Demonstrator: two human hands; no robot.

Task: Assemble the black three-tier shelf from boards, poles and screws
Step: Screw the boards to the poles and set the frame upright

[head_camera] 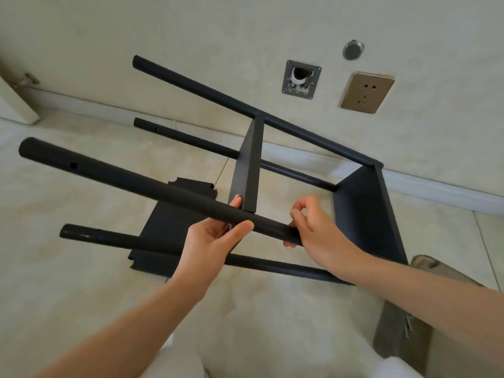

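Left hand [215, 238] is gripping the nearest pole [131, 184], thumb over the top, fingers curled behind it right where the middle board [246, 170] meets it. Right hand [313, 225] is wrapping the same pole just beside, on the side toward the end board [365, 214], fingers curled and thumb under. Half-built black shelf is being held tipped on its side above the tiled floor [81, 282]: four poles are running leftward, two boards are already fitted on them, free pole ends are pointing toward the left. Loose third board [169, 230] is lying flat on the floor below the hands, partly hidden by the lower pole [122, 240]. Wall socket [366, 92] is sitting on the wall behind.
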